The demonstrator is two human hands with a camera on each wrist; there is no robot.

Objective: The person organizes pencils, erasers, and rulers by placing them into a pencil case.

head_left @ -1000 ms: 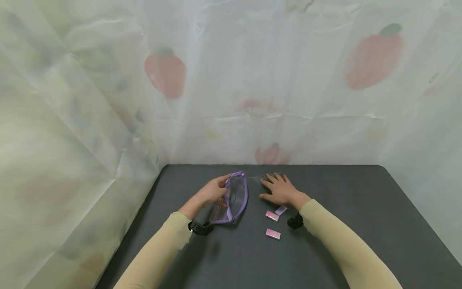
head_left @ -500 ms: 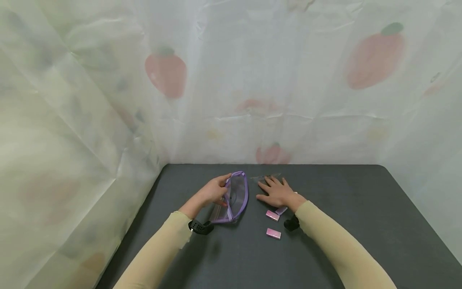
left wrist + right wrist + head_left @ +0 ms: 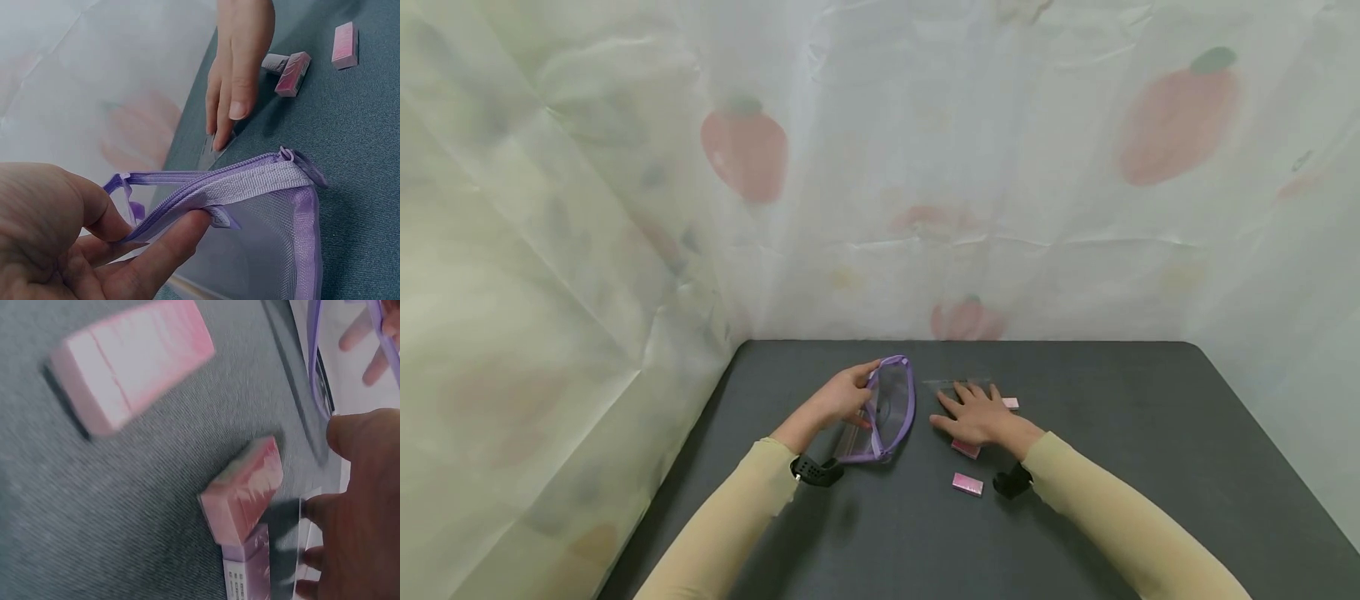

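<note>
My left hand (image 3: 844, 398) pinches the zipper rim of a purple mesh pouch (image 3: 891, 410), holding its mouth up off the dark table; thumb and fingers (image 3: 187, 228) clamp the rim in the left wrist view. To the right, my right hand (image 3: 973, 414) lies flat with straight fingers on a clear plastic ruler (image 3: 953, 386). Its fingertips (image 3: 220, 134) press the ruler (image 3: 211, 150). Pink erasers lie around it: one (image 3: 967, 484) nearer me, one (image 3: 966, 450) at the palm, one (image 3: 1011, 403) beyond the hand. A small purple eraser (image 3: 247, 572) sits beside a pink one (image 3: 244, 490) under the palm.
The dark grey table (image 3: 1150, 433) is walled at the back and left by a pale sheet printed with strawberries (image 3: 745, 154). Black wrist straps (image 3: 815, 472) sit on both sleeves. The table's right half holds nothing.
My right hand slid toward me, dragging the clear ruler with it. It now covers the purple eraser, and a pink eraser beyond it shows. The left hand and pouch stayed put.
</note>
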